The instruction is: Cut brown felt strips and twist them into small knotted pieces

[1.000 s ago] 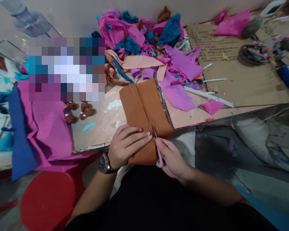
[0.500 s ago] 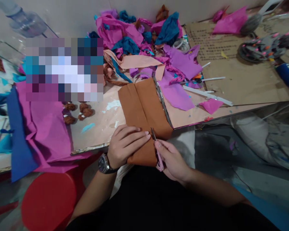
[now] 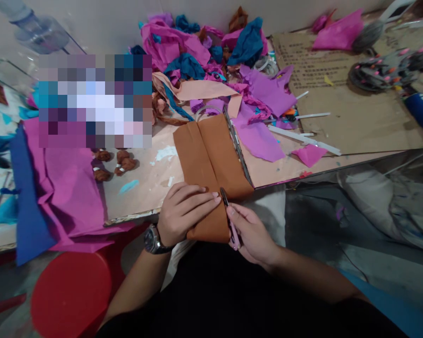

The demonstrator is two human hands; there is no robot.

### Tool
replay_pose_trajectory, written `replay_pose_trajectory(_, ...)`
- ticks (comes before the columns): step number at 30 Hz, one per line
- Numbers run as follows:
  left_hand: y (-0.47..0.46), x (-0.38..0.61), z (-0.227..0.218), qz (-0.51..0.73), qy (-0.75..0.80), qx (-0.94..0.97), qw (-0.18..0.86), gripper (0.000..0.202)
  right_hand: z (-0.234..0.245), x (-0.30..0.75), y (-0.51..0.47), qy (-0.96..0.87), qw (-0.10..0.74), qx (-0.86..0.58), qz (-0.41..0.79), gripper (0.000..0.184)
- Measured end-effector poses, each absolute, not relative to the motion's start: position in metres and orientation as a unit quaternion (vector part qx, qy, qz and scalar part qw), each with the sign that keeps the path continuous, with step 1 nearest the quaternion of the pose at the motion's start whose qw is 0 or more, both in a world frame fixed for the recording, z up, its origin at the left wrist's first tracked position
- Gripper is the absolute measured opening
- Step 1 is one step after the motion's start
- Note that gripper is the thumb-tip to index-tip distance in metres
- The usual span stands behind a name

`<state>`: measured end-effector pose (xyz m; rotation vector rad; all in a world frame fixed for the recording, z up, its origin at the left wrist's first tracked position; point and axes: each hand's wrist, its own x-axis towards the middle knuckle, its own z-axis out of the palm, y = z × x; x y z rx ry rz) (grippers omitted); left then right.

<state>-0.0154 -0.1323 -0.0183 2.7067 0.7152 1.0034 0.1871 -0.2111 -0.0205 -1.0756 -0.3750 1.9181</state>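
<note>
brown sheet [image 3: 220,155]: left hand [image 3: 183,212] unclenched, flat on it; right hand [image 3: 251,232] grips scissors [image 3: 235,238]; scraps [image 3: 186,47] piled beyond.

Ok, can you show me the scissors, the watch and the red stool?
Scissors [image 3: 235,238]: head view, on the pink handle.
Watch [image 3: 150,239]: head view, on its dark dial.
Red stool [image 3: 70,295]: head view, on the round seat.

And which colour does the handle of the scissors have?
Pale pink; the scissors' handle shows best in the head view.
</note>
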Motion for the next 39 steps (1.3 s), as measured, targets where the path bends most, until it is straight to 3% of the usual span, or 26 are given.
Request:
replay_pose_trajectory(14,-0.134,-0.016,-0.017,0.352,0.252,0.897,0.086,0.045,-0.016,0.190,-0.223,-0.084,0.442,-0.416,0.790,0.052)
replay_pose_trajectory(39,-0.128,-0.023,-0.017,0.309,0.276,0.904,0.101,0.047,-0.025,0.188,-0.209,-0.142,0.459,-0.430,0.764,0.050)
